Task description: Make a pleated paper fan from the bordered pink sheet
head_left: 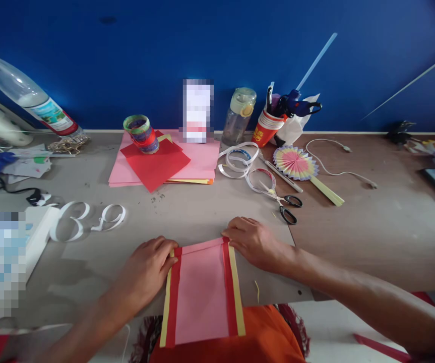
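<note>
Looks down from the head camera on a grey table (pixel 187 212) set against a blue wall. At the near edge, between both hands, a layered paper panel (pixel 202 292): pink rectangle on top, red strips down each long side, yellow strips outside those. Lower half hanging past the table edge, over an orange cloth (pixel 273 333).

Seems well along, judging by the layers already stacked square and even. Going by where the hands sit, pressing or creasing at the top end probably not yet finished. No glue or tape to be seen on the panel itself.

Left hand (pixel 147 269) spread flat, palm down, fingertips resting on the red-and-yellow border near the upper left corner, gripping nothing. Right hand (pixel 255 242) likewise flat and open, fingers laid over the upper right corner, holding nothing.

Farther back, well apart from both hands: scissors (pixel 287 206), white paper-strip loops (pixel 238 160), a folded paper fan (pixel 295 162), a stack of pink and red sheets (pixel 198 159), a red cup of pens (pixel 267 130).
</note>
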### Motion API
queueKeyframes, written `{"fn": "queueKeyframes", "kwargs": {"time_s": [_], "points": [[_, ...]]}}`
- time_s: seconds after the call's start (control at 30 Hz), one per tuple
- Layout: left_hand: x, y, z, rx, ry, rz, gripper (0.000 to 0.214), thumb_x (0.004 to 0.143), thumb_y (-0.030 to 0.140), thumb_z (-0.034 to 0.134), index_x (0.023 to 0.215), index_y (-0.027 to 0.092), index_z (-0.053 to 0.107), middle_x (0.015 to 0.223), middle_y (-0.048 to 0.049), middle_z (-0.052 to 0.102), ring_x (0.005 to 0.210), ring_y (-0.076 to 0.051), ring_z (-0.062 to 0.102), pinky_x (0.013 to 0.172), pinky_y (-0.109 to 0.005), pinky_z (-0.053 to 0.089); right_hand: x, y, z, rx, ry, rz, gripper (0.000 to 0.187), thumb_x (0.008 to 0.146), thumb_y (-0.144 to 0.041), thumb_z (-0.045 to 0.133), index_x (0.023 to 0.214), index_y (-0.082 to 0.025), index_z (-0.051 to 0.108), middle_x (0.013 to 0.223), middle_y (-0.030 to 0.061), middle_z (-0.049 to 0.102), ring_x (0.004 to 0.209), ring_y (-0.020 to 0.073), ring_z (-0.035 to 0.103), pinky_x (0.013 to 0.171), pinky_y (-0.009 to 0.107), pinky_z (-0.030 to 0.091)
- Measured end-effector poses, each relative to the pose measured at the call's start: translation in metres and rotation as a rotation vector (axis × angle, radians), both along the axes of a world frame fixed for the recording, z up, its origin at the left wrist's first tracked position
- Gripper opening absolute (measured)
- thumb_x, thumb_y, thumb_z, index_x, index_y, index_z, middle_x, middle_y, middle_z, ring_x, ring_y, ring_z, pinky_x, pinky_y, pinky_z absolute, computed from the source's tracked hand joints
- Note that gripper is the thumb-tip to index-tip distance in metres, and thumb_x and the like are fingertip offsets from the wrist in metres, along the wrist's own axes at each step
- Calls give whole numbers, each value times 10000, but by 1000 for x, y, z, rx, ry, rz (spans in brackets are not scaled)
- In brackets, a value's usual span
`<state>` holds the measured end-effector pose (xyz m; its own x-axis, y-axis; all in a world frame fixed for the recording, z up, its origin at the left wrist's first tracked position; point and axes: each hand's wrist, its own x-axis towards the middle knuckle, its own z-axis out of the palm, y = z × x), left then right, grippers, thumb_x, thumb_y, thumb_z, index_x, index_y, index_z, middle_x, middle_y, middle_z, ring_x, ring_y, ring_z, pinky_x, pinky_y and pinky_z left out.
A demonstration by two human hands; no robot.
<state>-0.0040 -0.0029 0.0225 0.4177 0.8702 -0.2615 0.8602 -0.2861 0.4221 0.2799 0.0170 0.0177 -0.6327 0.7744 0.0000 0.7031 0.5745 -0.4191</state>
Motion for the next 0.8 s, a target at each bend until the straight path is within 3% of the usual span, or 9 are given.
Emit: {"fn": "queueKeyframes", "kwargs": {"time_s": [0.17,0.33,0.47,0.6,0.8], "points": [[1,0,5,-19,48,-32,160,905,207,456,983,223,595,940,-38,626,884,-198,587,801,-343,443,-5,0,-9,84,-40,28,205,902,-110,456,844,-159,647,857,68,591,754,158,507,708,283,373],[2,-4,7,75,161,-51,178,915,178,440,1049,208,553,931,-52,617,815,-205,592,738,-337,449,-7,-2,-5,69,-96,32,200,904,-106,462,803,-157,627,843,57,576,750,153,477,690,279,332],[2,-5,8,120,227,-76,150,919,260,482,1044,215,552,921,-48,600,763,-199,592,689,-323,449,-8,-1,-3,73,-172,35,193,891,-99,476,751,-160,593,826,46,565,720,147,457,668,285,304],[3,-1,13,184,245,-87,204,954,252,403,999,212,598,946,-52,572,747,-172,577,707,-317,440,-11,2,-1,39,-220,48,162,897,-117,474,793,-160,590,853,51,579,736,155,478,669,295,302],[16,13,25,63,201,-224,241,914,131,392,895,180,627,887,-64,567,817,-200,553,781,-352,441,-21,11,7,-87,-322,46,95,872,-149,506,868,-148,601,901,71,616,801,183,553,681,296,342]]}}
